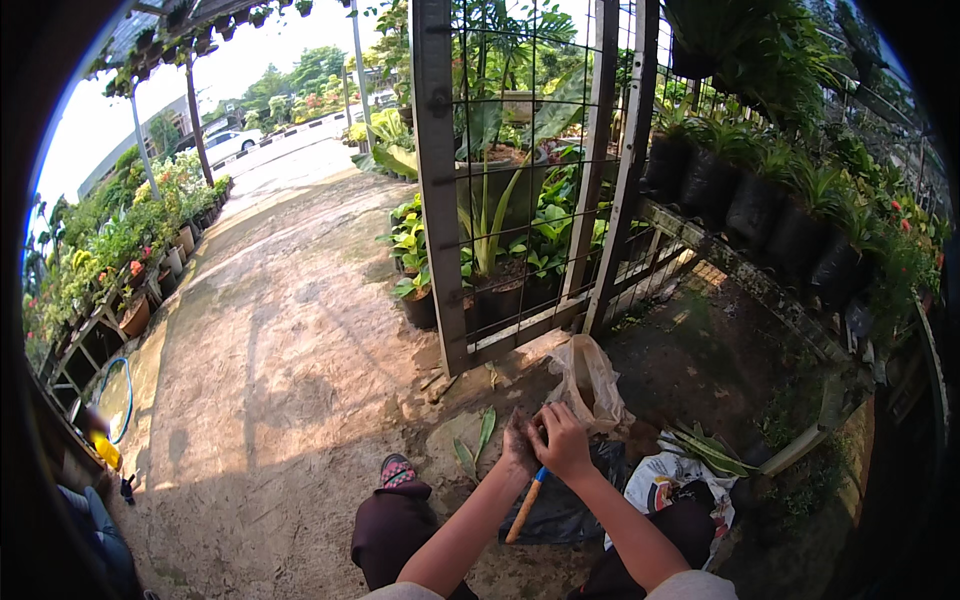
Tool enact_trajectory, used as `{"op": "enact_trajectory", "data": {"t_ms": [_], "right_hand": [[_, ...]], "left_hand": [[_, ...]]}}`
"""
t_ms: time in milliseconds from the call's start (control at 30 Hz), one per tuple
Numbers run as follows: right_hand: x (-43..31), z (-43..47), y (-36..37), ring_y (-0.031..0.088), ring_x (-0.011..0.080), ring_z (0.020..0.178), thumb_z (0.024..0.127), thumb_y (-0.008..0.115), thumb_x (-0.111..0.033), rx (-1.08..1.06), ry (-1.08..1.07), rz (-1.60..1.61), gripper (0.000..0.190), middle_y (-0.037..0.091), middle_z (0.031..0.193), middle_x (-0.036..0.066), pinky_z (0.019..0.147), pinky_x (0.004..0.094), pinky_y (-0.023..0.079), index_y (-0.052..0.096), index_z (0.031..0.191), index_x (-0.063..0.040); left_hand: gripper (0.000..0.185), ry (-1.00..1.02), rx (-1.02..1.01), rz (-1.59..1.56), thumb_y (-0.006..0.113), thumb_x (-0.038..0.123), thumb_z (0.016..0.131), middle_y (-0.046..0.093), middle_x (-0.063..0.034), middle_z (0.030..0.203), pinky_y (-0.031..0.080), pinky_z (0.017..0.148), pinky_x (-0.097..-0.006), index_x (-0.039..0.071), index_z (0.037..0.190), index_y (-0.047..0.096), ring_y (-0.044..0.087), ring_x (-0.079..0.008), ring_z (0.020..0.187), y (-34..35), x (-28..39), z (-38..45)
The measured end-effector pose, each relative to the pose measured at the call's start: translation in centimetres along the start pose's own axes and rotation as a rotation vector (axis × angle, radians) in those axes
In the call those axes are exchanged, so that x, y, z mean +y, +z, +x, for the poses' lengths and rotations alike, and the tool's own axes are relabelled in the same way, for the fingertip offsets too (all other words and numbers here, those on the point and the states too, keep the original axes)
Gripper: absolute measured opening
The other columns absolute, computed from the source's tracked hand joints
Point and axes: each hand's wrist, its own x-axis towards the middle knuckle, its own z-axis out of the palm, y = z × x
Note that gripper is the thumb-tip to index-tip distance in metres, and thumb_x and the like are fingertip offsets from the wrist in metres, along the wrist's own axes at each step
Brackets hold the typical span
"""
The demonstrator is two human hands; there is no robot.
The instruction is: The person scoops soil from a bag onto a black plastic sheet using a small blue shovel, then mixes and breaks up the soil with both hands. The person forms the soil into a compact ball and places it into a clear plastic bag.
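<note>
My left hand (517, 444) and my right hand (564, 441) are close together, fingers bent inward. Dark soil smears the left hand. Whatever may be between them is hidden. Just beyond the hands an open translucent plastic bag (592, 379) stands on the ground. Below them is a tool's wooden handle (523, 512) with a blue collar; its head is out of sight under my hands. The handle lies over a black plastic sheet (562, 517). Beside my right forearm rests a printed white sack (651, 480), with long green leaves (709, 452) at its top.
A metal mesh gate (439, 225) stands ahead. Black potted plants (750, 199) line a rack (757, 281) at right. Loose leaves (484, 431) lie left of my hands. A blue hose (129, 401) and a seated person's leg (109, 529) are at far left.
</note>
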Motion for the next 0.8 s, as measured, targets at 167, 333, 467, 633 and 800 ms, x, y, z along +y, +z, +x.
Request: {"op": "enact_trajectory", "data": {"t_ms": [167,333,467,633,800], "right_hand": [[0.8,-0.6,0.2,0.058,0.0325,0.071,0.079,0.065,-0.016,0.002,-0.155,-0.003,0.017,0.058,0.074,0.012,0.066,0.0407,0.047,0.059,0.071,-0.003],[2.3,-0.7,0.0,0.057,0.0320,0.064,0.078,0.067,-0.015,-0.014,0.119,0.096,0.019,0.056,0.069,0.011,0.061,0.0368,0.046,0.058,0.066,-0.002],[2.1,-0.3,0.0,0.056,0.0300,0.068,0.077,0.066,-0.013,0.090,0.328,0.248,0.015,0.054,0.073,0.010,0.062,0.0367,0.044,0.058,0.080,-0.001],[-0.6,-0.1,0.5,0.056,0.0278,0.074,0.077,0.065,-0.014,-0.020,0.175,0.171,0.029,0.053,0.082,0.009,0.068,0.0381,0.045,0.056,0.101,-0.001],[0.1,-1.0,0.6,0.057,0.0322,0.071,0.081,0.063,-0.014,0.079,0.074,0.042,0.014,0.056,0.074,0.011,0.066,0.0409,0.046,0.060,0.078,-0.001]], "left_hand": [[0.063,-0.068,-0.212,-0.200,0.035,0.058,0.092,0.051,-0.0147,0.129,0.034,0.105,-0.0432,0.005,0.123,0.049,0.046,-0.0306,0.121,0.7,0.5,-1.1],[0.059,-0.134,-0.110,-0.081,0.041,0.055,0.091,0.050,-0.0150,0.130,0.034,0.105,-0.0425,0.003,0.117,0.049,0.047,-0.0302,0.120,-0.4,-1.0,-0.4],[0.057,-0.108,-0.018,-0.040,0.041,0.055,0.092,0.052,-0.0115,0.126,0.035,0.105,-0.0420,0.006,0.121,0.049,0.049,-0.0285,0.118,0.8,-1.9,-0.9],[0.063,-0.023,-0.190,-0.087,0.041,0.059,0.091,0.052,-0.0104,0.128,0.036,0.104,-0.0420,0.009,0.128,0.050,0.048,-0.0273,0.119,-3.0,-1.3,2.0],[0.078,-0.082,-0.384,0.095,0.039,0.071,0.084,0.051,-0.0106,0.130,0.036,0.103,-0.0430,0.007,0.127,0.050,0.048,-0.0268,0.119,-0.7,-0.1,0.1]]}}
